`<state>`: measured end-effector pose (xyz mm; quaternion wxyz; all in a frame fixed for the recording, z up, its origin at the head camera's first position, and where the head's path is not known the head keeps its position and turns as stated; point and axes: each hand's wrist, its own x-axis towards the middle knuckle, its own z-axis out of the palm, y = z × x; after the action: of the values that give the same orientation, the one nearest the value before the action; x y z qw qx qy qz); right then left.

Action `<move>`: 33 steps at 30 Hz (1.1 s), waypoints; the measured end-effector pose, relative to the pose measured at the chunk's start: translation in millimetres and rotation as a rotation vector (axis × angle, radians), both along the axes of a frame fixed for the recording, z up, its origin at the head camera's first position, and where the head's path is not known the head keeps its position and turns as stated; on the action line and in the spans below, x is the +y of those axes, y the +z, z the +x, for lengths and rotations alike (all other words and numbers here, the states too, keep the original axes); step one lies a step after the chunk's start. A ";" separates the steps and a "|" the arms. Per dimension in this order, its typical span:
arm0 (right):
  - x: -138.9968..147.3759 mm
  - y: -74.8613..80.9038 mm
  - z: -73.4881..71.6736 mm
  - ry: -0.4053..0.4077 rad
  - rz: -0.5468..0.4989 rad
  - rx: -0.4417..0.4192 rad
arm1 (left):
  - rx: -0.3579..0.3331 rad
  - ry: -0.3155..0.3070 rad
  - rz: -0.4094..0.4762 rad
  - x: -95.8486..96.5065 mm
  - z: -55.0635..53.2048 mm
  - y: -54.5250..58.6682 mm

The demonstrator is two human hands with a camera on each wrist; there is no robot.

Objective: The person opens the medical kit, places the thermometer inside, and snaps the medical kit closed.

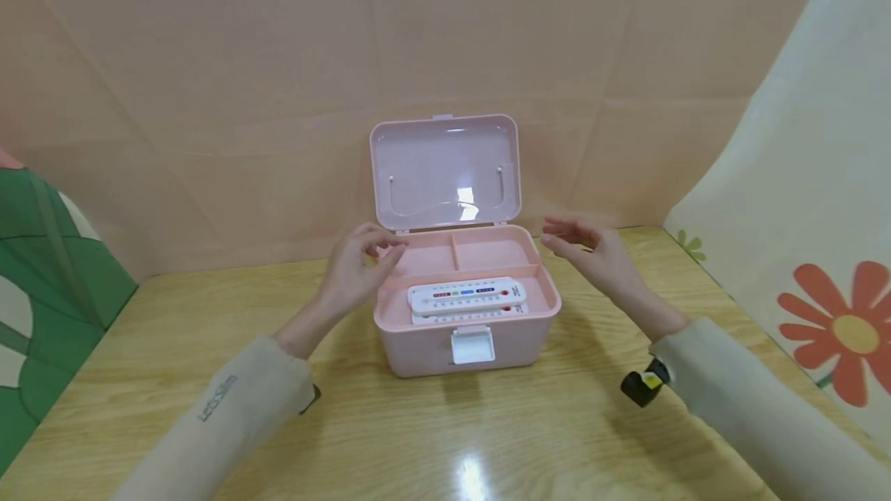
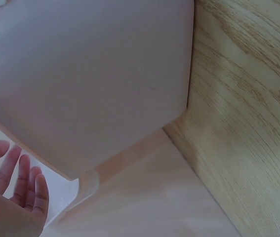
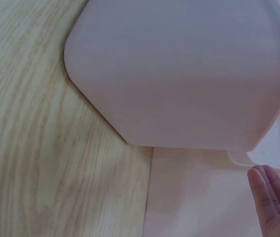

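Note:
A pink plastic box (image 1: 411, 350) stands on the table with its lid (image 1: 445, 168) raised upright at the back. Two white thermometers (image 1: 473, 298), one overlapping the other, lie in its wide front compartment; dividers (image 1: 455, 252) split off two rear compartments. At the box's left rear corner is my left hand (image 1: 358, 261), fingers loosely bent and nothing held, fingertips right at the rim. My right hand (image 1: 588, 253) hovers just beyond the right rear corner with fingers relaxed and holding nothing. Both wrist views show the box's side walls, with the hands near the top rim.
A white latch (image 1: 472, 345) hangs on the box's front. Behind the wooden table (image 1: 230, 323) rises a plain pinkish cloth backdrop (image 1: 264, 99). Green leaf patterns (image 1: 56, 269) are at the left, and a red-petalled flower print (image 1: 838, 331) is on the right side cloth.

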<state>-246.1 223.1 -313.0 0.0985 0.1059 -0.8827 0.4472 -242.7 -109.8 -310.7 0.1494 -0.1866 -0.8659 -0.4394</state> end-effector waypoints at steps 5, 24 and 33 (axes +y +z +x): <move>-1.9 1.1 -5.8 0.006 0.005 0.017 | 0.014 0.005 0.031 -1.0 -3.3 -0.9; -11.0 -3.6 -37.7 -0.025 0.026 0.086 | 0.033 0.067 0.152 -4.5 -21.0 -5.7; -11.7 6.0 -47.7 -0.017 -0.003 0.107 | 0.048 0.134 0.231 -5.9 -32.5 -7.3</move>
<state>-293.8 211.4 -307.1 0.1497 0.1219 -0.8763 0.4414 -275.2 -115.7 -318.0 0.2197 -0.1205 -0.8161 -0.5207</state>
